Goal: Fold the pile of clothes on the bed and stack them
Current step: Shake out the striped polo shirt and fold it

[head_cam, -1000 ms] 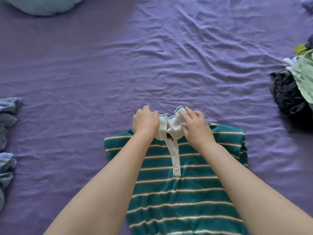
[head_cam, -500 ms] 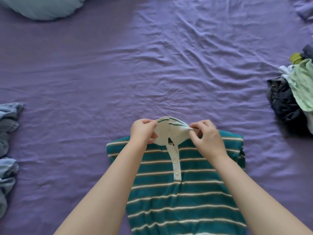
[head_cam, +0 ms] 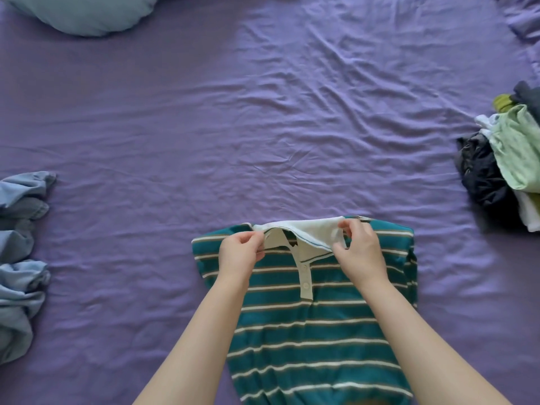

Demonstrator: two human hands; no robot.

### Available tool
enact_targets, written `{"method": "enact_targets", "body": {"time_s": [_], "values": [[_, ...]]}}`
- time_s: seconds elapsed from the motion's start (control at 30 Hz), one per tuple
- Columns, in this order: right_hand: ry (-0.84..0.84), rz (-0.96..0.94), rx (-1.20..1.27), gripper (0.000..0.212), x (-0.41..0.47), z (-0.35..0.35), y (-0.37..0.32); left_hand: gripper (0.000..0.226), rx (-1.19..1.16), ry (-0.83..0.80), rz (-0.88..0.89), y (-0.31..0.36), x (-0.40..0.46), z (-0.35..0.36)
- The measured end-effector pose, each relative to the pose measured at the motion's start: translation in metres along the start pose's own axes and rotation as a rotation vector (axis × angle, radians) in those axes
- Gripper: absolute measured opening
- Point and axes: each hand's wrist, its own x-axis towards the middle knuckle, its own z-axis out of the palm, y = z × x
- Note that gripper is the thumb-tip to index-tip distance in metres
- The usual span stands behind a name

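While the collar (head_cam: 304,233) stood bunched and upright between both hands a second ago, the head view now shows it turned down and spread wide across the neckline, which suggests the person is dressing the collar flat before the body folds begin. The left hand (head_cam: 238,252) pinches the collar's left end between thumb and curled fingers; the right hand (head_cam: 361,248) pinches its right end likewise, fingers closed on the white fabric. The striped polo shirt (head_cam: 306,331) lies face up on the purple bed sheet (head_cam: 263,127), directly before the person, its sides apparently already tucked under. Its long axis runs from the near edge of the bed away from the person, collar pointing to the far side, hem out of frame below. An unfolded heap of clothes (head_cam: 502,168) sits well apart to the right; blue garments (head_cam: 20,258) lie at the left edge.
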Motion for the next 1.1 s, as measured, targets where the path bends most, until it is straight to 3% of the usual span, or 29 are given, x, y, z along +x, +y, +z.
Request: {"method": "enact_targets", "body": {"time_s": [0.07,0.2,0.3,0.4,0.53,0.6,0.67,0.83,1.1], "values": [[-0.028,-0.040,-0.031,0.038,0.000,0.005,-0.002,0.010,0.077,-0.019,0.057,-0.006,-0.002,-0.001],[-0.133,-0.180,-0.365,0.053,0.000,0.014,0.002,0.009,0.177,0.010,0.177,-0.010,-0.001,-0.003],[-0.105,-0.230,-0.484,0.031,-0.002,0.016,0.012,0.009,0.173,0.008,0.209,-0.006,0.000,-0.004],[0.019,-0.161,-0.258,0.018,-0.001,0.014,0.017,0.011,0.147,0.039,0.187,-0.002,0.003,-0.006],[0.083,0.155,0.359,0.009,0.016,0.005,0.003,0.017,0.073,0.108,0.125,0.000,0.005,-0.005],[0.104,0.321,0.642,0.009,0.024,0.001,-0.006,0.016,0.063,0.063,0.118,-0.001,0.004,-0.006],[0.100,0.370,0.834,0.010,0.028,-0.002,-0.012,0.011,0.109,-0.023,0.136,-0.005,0.003,-0.010],[-0.002,0.330,0.915,0.014,0.034,-0.011,-0.008,0.015,0.146,-0.076,0.233,-0.016,0.003,-0.029],[-0.050,0.402,0.777,0.010,0.055,-0.003,-0.008,0.019,-0.350,-0.061,-0.176,0.012,0.026,0.001]]}}
